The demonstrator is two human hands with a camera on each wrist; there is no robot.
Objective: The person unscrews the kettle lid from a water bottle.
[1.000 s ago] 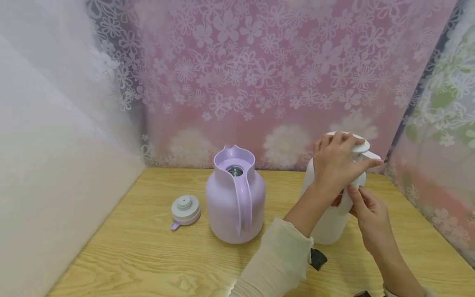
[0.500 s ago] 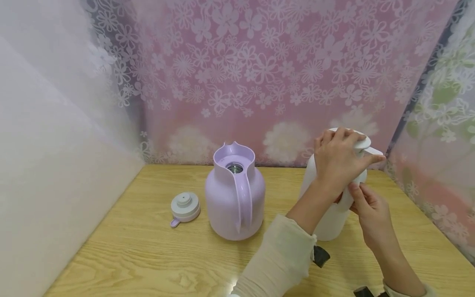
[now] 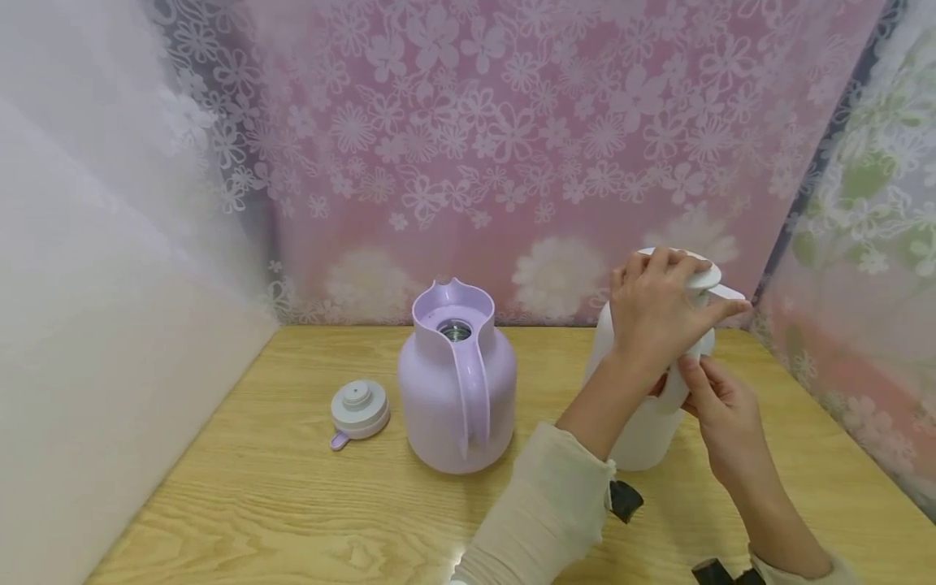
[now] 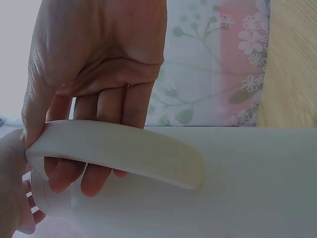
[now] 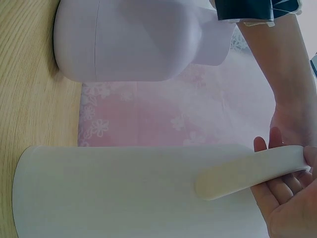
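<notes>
A tall white vacuum jug (image 3: 643,439) stands upright on the right part of the table. My left hand (image 3: 651,313) lies over its white lid (image 3: 705,279), with the fingers bent across the top and the thumb stretched out to the right. Lower down, my right hand (image 3: 720,414) grips the jug's handle (image 5: 247,173); the left wrist view shows several of its fingers passing through the loop. To the left stands a lilac vacuum jug (image 3: 431,398) with its mouth uncovered. Beside that jug lies a grey round stopper (image 3: 360,406) with a small lilac tab.
Everything stands on a light wood table (image 3: 278,504). A pink flowered curtain (image 3: 453,162) hangs behind, with a white wall (image 3: 124,325) at left and another flowered sheet (image 3: 870,325) at right. A black strap (image 3: 625,500) shows at the left sleeve.
</notes>
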